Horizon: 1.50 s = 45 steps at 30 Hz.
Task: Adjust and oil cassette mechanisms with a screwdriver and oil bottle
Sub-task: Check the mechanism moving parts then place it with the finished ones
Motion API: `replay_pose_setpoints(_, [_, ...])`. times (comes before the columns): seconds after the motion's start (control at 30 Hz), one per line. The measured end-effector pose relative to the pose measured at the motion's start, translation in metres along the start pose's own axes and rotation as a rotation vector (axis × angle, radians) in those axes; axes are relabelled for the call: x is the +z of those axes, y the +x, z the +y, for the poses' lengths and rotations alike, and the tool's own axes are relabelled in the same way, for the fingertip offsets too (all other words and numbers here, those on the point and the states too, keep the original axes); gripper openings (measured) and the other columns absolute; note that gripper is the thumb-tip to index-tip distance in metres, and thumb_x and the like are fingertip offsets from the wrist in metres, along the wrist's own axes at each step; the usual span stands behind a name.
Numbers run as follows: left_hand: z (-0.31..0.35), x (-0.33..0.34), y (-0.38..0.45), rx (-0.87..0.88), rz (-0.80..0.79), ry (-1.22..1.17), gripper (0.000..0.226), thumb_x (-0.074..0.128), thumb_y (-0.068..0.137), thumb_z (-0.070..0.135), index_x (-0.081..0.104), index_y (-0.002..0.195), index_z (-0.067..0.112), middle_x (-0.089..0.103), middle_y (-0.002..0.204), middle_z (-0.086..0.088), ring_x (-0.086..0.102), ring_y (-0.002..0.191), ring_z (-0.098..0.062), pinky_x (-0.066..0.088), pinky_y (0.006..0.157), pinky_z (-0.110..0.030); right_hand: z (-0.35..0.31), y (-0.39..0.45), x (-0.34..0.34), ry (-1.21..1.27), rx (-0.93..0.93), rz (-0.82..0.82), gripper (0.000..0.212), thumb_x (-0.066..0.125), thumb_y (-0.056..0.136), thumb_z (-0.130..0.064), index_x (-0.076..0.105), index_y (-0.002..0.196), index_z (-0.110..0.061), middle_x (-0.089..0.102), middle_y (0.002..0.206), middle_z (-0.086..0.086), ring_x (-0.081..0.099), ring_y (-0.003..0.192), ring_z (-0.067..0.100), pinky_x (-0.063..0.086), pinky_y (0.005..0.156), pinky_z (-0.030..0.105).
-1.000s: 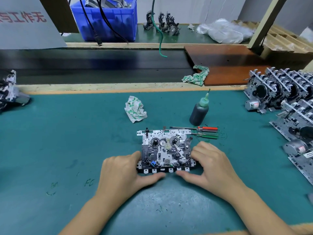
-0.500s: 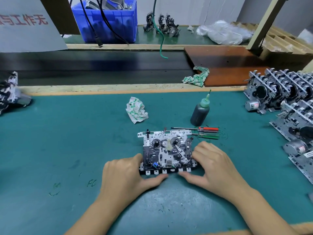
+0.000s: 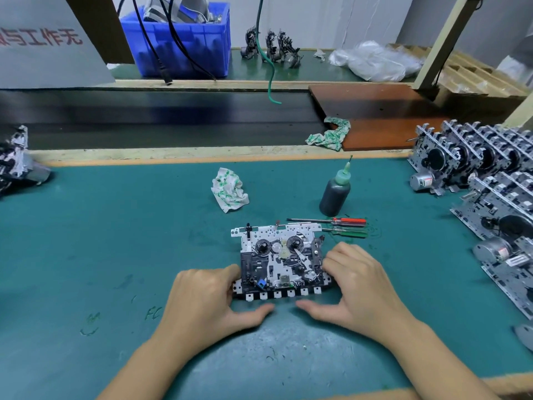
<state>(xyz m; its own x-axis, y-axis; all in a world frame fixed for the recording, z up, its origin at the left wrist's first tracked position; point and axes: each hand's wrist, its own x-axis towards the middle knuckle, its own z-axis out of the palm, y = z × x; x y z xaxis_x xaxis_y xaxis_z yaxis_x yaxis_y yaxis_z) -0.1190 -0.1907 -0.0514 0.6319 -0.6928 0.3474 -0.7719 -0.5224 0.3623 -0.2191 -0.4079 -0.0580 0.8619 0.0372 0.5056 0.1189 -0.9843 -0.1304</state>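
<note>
Carefully, my left hand (image 3: 210,298) and right hand (image 3: 357,281) clamped the cassette mechanism (image 3: 279,261) by its side edges; it looked light, stiff-framed, with fragile reels inside.

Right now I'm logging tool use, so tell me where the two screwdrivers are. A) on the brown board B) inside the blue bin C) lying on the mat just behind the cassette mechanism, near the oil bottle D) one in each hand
C: the red screwdriver and green screwdriver lie side by side on the mat, behind the cassette mechanism and in front of the oil bottle; neither hand holds one.
</note>
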Motion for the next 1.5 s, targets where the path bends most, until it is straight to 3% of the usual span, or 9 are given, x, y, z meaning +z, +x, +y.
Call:
replay_pose_setpoints(0.13, [0.0,0.001,-0.002,0.078,0.004,-0.02,0.053,0.058,0.061,0.066,0.037,0.049,0.019,0.038,0.033,0.007,0.041,0.03,-0.012,0.039,0.034,-0.022,-0.005,0.0,0.002,-0.074,0.092,0.05,0.058,0.055,0.067,-0.068,0.044,0.05,-0.014,0.044,0.05,-0.002,0.043,0.053,0.019,0.029,0.06,0.027])
replay_pose_setpoints(0.27, [0.002,0.002,-0.001,0.07,0.041,0.009,0.048,0.054,0.067,0.063,0.028,0.057,0.024,0.038,0.033,0.005,0.041,0.03,-0.016,0.035,0.033,-0.018,0.002,-0.001,0.001,0.01,0.02,-0.013,0.052,0.056,0.072,-0.063,0.041,0.055,-0.015,0.042,0.056,-0.002,0.04,0.057,0.017,0.029,0.059,0.027])
replay_pose_setpoints(0.6, [0.001,0.008,-0.004,0.084,0.088,0.08,0.052,0.052,0.075,0.054,0.04,0.05,0.01,0.034,0.035,-0.001,0.036,0.03,-0.02,0.03,0.032,-0.02,0.006,0.0,-0.004,0.09,-0.045,-0.057,0.055,0.063,0.072,-0.063,0.037,0.058,-0.017,0.033,0.06,-0.008,0.031,0.063,0.014,0.031,0.062,0.027])
replay_pose_setpoints(0.73, [0.0,0.006,-0.003,0.126,0.094,0.087,0.058,0.047,0.081,0.06,0.041,0.053,0.01,0.035,0.036,-0.001,0.037,0.03,-0.021,0.03,0.032,-0.02,0.007,-0.002,-0.004,0.063,-0.063,-0.084,0.054,0.062,0.072,-0.062,0.044,0.055,-0.014,0.041,0.057,-0.004,0.038,0.061,0.016,0.035,0.063,0.029])
replay_pose_setpoints(0.87, [0.005,0.004,-0.005,0.083,0.074,0.056,0.056,0.055,0.063,0.071,0.034,0.056,0.019,0.036,0.037,0.003,0.039,0.031,-0.019,0.031,0.036,-0.019,0.007,-0.002,-0.003,0.004,-0.066,-0.052,0.052,0.056,0.078,-0.058,0.046,0.052,-0.013,0.044,0.053,-0.003,0.044,0.058,0.019,0.035,0.062,0.029])
replay_pose_setpoints(1.13, [0.011,0.01,-0.004,-0.121,0.116,0.098,0.057,0.052,0.061,0.071,0.042,0.046,0.016,0.033,0.03,0.0,0.041,0.027,-0.022,0.03,0.034,-0.022,0.003,0.0,-0.004,0.101,-0.041,-0.054,0.054,0.063,0.068,-0.065,0.035,0.06,-0.02,0.037,0.059,-0.008,0.032,0.063,0.012,0.031,0.063,0.026])
replay_pose_setpoints(1.33, [0.003,0.004,0.003,-0.054,0.063,0.026,0.066,0.046,0.053,0.086,0.032,0.049,0.021,0.037,0.031,0.002,0.041,0.028,-0.02,0.036,0.033,-0.025,-0.002,0.0,0.0,0.037,0.007,0.016,0.051,0.057,0.076,-0.057,0.042,0.053,-0.014,0.041,0.053,-0.002,0.041,0.055,0.019,0.029,0.062,0.027])
replay_pose_setpoints(1.43, [0.003,0.003,0.001,-0.072,0.0,0.012,0.068,0.046,0.052,0.087,0.057,0.052,0.02,0.04,0.032,0.002,0.045,0.031,-0.018,0.041,0.034,-0.028,-0.002,-0.001,-0.002,0.036,0.021,0.008,0.054,0.057,0.071,-0.065,0.042,0.054,-0.016,0.042,0.055,-0.004,0.036,0.057,0.015,0.026,0.063,0.023])
replay_pose_setpoints(1.5, [0.002,0.002,0.0,-0.018,-0.002,0.0,0.065,0.05,0.054,0.083,0.054,0.051,0.018,0.039,0.033,0.004,0.044,0.03,-0.017,0.04,0.034,-0.024,-0.005,0.0,-0.001,0.014,0.081,0.036,0.056,0.057,0.068,-0.068,0.042,0.052,-0.016,0.04,0.052,-0.005,0.032,0.056,0.012,0.027,0.059,0.023])
